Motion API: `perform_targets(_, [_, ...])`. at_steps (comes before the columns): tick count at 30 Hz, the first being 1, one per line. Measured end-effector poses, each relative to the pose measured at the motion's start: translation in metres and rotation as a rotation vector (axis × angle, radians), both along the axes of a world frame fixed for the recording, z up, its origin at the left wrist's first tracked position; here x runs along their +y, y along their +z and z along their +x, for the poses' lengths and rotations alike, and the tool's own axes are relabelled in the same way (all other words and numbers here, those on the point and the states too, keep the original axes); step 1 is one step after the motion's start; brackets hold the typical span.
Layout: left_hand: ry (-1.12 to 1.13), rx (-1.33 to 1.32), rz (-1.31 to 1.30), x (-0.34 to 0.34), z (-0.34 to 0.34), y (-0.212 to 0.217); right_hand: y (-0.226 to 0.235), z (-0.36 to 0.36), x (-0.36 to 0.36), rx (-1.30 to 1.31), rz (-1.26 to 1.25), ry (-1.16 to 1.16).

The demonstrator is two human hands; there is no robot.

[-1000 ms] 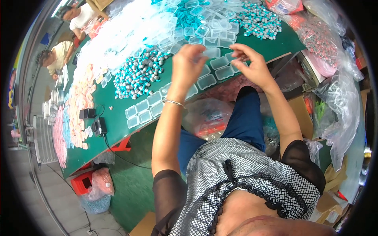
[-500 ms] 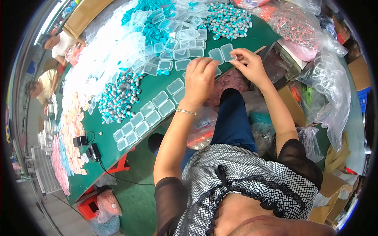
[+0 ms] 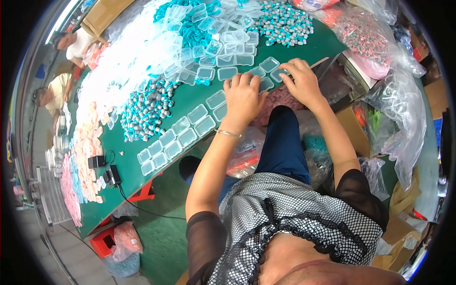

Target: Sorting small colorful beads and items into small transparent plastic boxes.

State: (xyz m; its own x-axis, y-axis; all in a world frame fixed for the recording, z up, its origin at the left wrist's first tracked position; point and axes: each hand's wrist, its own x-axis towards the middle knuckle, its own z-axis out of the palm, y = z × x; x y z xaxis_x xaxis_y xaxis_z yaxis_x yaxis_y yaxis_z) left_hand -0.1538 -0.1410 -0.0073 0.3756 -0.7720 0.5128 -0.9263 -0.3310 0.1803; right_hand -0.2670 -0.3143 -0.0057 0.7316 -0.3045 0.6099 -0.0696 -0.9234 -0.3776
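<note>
Small clear plastic boxes stand open in a double row along the near edge of the green table. Over the right part of that row lies my left hand, palm down, its fingers apart on the boxes and hiding some of them. My right hand is at the row's right end, thumb and fingers apart and touching the edge of the end box. Another clear box sits just beyond it. Neither hand lifts anything.
Behind the row are a heap of clear boxes, turquoise cords and two piles of grey-and-turquoise small pieces. Black adapters with a cable lie at the left. Plastic bags crowd the right. Two people sit far left.
My left hand has spread its fingers over the row. My right hand has shifted slightly right and down, its fingers now at the end box. The boxes at the right end have changed position.
</note>
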Motion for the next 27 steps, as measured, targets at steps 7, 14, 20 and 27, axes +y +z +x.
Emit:
perform_targets(7, [0.019,-0.025,0.039,-0.015,-0.009,-0.006,-0.007,0.008,-0.005,0.149,-0.102,-0.034])
perform_targets(14, [0.035,-0.062,-0.038,-0.015,-0.016,-0.006,0.022,0.055,-0.003,0.155,0.123,0.235])
perform_targets(20, [0.041,-0.059,-0.086,-0.01,-0.025,-0.01,0.022,0.136,0.019,0.342,-0.193,0.244])
perform_targets(27, [-0.013,-0.006,-0.167,0.007,-0.025,0.003,0.039,0.123,0.004,0.272,0.526,0.549])
